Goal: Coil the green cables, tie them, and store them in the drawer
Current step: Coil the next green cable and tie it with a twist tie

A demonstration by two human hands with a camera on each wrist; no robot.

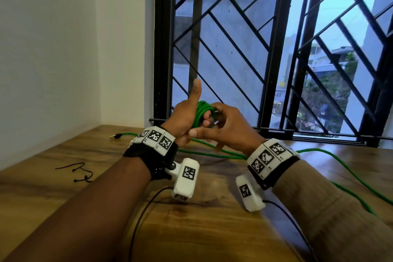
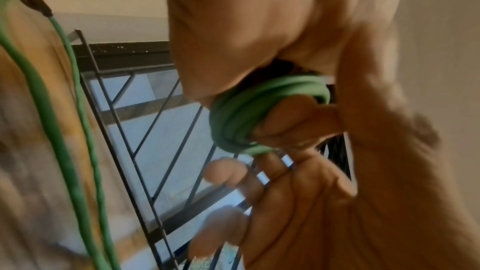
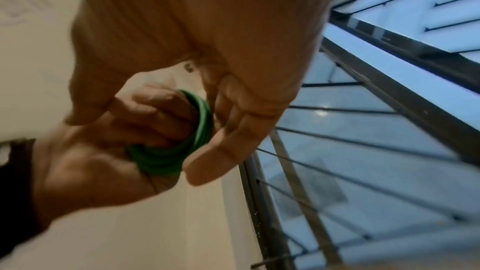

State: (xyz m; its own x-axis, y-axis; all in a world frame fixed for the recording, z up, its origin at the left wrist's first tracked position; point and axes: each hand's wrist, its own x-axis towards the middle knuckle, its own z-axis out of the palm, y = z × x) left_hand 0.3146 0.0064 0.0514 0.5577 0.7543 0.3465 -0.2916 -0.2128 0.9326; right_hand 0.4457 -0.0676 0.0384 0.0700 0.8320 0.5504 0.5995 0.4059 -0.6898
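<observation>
A barred window [image 1: 276, 49] is filling the background behind a wooden table [image 1: 63, 198]. Loose lengths of green cable [image 1: 340, 168] are being trailed across the table toward a USB plug [image 1: 115, 136]. Black ties [image 1: 81, 173] are lying at the left. Above the table, the coil [image 1: 202, 114] is being held wound round the curled fingers of the left hand [image 1: 185, 121], thumb raised. The right hand [image 1: 227, 127] is being held against it, partly hiding it; its grip cannot be told.
</observation>
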